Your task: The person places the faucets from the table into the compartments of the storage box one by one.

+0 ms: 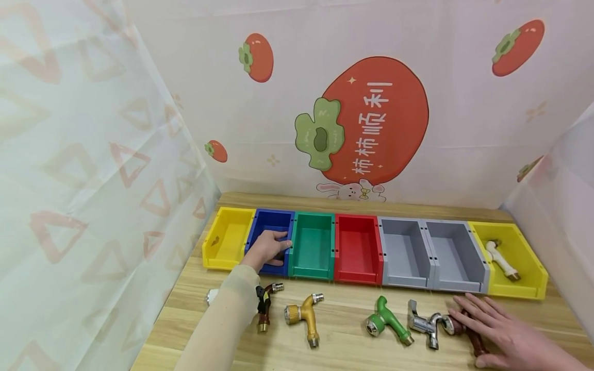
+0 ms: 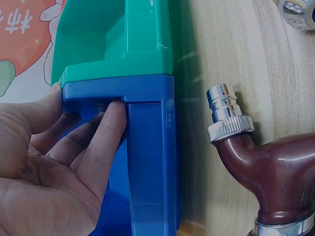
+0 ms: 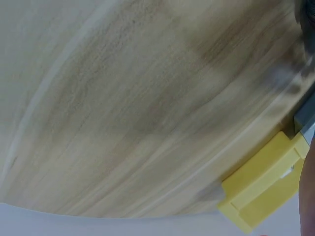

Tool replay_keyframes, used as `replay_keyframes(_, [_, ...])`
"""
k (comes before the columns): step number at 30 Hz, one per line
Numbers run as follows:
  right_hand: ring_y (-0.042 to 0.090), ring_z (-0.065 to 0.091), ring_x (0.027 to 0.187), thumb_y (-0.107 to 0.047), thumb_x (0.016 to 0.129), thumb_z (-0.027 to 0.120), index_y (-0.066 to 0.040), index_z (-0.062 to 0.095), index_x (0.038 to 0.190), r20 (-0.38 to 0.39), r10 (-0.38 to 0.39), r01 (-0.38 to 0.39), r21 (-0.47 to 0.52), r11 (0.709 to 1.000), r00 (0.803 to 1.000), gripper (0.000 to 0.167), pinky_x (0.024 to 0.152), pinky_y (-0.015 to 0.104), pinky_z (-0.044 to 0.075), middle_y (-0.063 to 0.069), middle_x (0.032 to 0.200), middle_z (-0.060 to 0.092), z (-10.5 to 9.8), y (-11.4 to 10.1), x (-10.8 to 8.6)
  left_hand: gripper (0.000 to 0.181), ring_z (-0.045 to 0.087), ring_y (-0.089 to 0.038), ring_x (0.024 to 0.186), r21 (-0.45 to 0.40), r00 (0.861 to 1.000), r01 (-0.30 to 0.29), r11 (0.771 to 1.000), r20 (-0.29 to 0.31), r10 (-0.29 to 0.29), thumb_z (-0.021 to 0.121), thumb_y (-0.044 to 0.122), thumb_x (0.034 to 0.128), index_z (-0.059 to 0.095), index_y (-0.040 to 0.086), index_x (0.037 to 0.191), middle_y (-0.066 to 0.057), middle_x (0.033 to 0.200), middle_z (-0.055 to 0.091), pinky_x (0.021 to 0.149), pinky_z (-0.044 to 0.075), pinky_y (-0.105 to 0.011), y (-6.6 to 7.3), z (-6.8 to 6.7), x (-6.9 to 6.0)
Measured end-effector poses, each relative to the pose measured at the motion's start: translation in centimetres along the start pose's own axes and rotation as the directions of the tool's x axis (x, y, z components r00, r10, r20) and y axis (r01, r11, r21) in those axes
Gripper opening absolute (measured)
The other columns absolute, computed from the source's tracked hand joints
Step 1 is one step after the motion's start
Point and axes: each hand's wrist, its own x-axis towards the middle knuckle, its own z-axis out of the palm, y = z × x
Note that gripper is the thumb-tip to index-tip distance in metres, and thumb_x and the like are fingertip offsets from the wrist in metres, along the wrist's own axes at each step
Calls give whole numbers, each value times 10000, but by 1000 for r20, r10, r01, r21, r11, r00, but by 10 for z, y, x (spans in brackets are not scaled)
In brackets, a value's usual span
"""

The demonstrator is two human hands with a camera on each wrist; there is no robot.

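Observation:
My left hand point(image 1: 269, 247) reaches into the blue bin point(image 1: 274, 216). In the left wrist view, the thumb lies on the rim beside the green bin point(image 2: 118, 69) and curled fingers are against the inner side of the blue wall, pinching it. Nearby on the table is a brown faucet point(image 1: 263, 312) with a black handle and a chrome nozzle point(image 2: 224, 105). My right hand point(image 1: 506, 330) rests with fingers extended over a dark red faucet point(image 1: 474, 337), partly covering it. A chrome faucet point(image 1: 429, 324) lies just left of those fingertips.
A yellow faucet point(image 1: 306, 317) and a green faucet point(image 1: 387, 319) lie on the wooden table point(image 1: 348, 335). My left sleeve partly hides a white-and-chrome piece point(image 1: 212, 296). The bin row includes a red bin point(image 1: 357, 277), grey bins, and a right yellow bin point(image 1: 529, 288) holding a white faucet point(image 1: 501, 260).

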Motion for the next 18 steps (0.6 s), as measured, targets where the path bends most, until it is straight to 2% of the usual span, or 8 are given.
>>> replay_keyframes(4, [-9, -56, 1551, -629, 804, 768, -184, 468, 1551, 25, 17, -17, 2, 1000, 1000, 920, 1188, 114, -99, 49, 1578, 462, 1, -2, -2, 526, 615, -348, 1259, -7, 1000, -1, 1000, 0, 1, 627, 224, 1037, 488, 132, 1536, -178, 1552, 466, 745, 635, -373, 0, 0, 0])
replay_keyframes(7, [-36, -70, 1540, -617, 789, 788, -178, 455, 1559, 31, 23, -24, 15, 1000, 999, 947, 1179, 101, -100, 25, 1581, 462, 0, -3, -4, 526, 607, -350, 1268, -6, 1000, -6, 1000, 2, 6, 625, 222, 1039, 486, 127, 1537, -177, 1554, 465, 748, 634, -373, 0, 0, 0])
replay_keyframes(9, [-51, -90, 1532, -617, 773, 801, -189, 437, 1571, 46, 35, -37, 29, 999, 998, 976, 1178, 109, -120, -11, 1614, 409, -2, -4, -4, 526, 608, -349, 1267, -4, 1000, -7, 1000, 2, 7, 625, 223, 1039, 486, 125, 1536, -178, 1553, 465, 751, 634, -374, 0, 0, 0])
replay_keyframes(15, [-24, -119, 1539, -716, 754, 745, -206, 448, 1565, 68, 39, -41, 26, 999, 997, 1003, 1183, 133, -146, 116, 1534, 510, -6, -8, -2, 524, 605, -349, 1271, -10, 1000, -11, 1000, 5, 11, 625, 220, 1038, 489, 120, 1534, -177, 1550, 470, 751, 633, -373, 0, 0, -1])
replay_keyframes(18, [-22, -110, 1540, -758, 763, 696, -207, 456, 1560, 69, 25, -26, 6, 1000, 997, 998, 1183, 135, -151, 112, 1468, 569, -6, -8, 0, 525, 606, -349, 1270, -8, 1000, -13, 1000, 5, 13, 626, 221, 1038, 488, 120, 1534, -177, 1550, 470, 751, 634, -372, 0, 0, -1])
